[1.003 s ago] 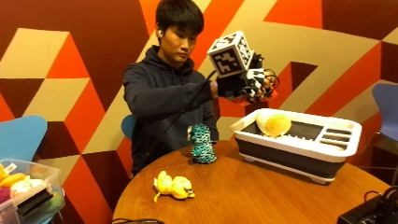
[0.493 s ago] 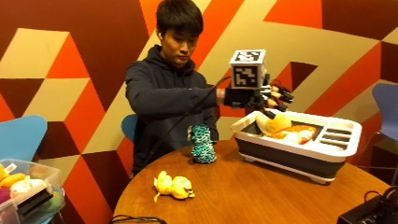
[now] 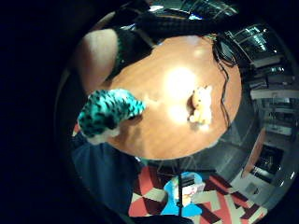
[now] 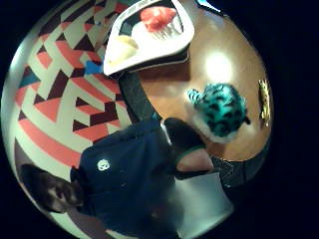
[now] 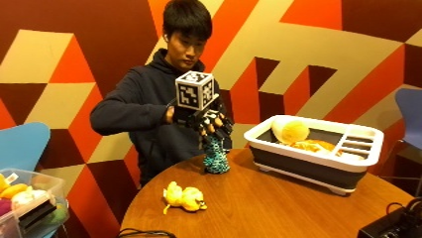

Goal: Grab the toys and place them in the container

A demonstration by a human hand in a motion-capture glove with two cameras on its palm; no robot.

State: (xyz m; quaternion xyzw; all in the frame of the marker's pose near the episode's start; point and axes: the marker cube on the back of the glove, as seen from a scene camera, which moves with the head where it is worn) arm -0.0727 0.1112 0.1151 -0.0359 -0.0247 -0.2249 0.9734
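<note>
Gloved right hand (image 5: pixel 210 121) hangs in the air above the teal spotted toy (image 5: pixel 215 157), fingers spread downward and apart, holding nothing; it is near the toy's top but not seen to touch it. That toy stands upright on the round wooden table (image 5: pixel 277 208), close to the person's edge, which places it directly under the hand. Both palm views confirm it: the toy (image 3: pixel 108 114) lies close below the palm, and no fingers show around it. A yellow plush toy (image 5: pixel 183 196) lies flat on the table nearer the front edge, well apart from the hand. White-rimmed container (image 5: pixel 316 151) sits on the far side of the table, already holding a yellow ball-like toy (image 5: pixel 290 131) and something orange beside it. Judgement: two toys remain out; the teal one appears next.
</note>
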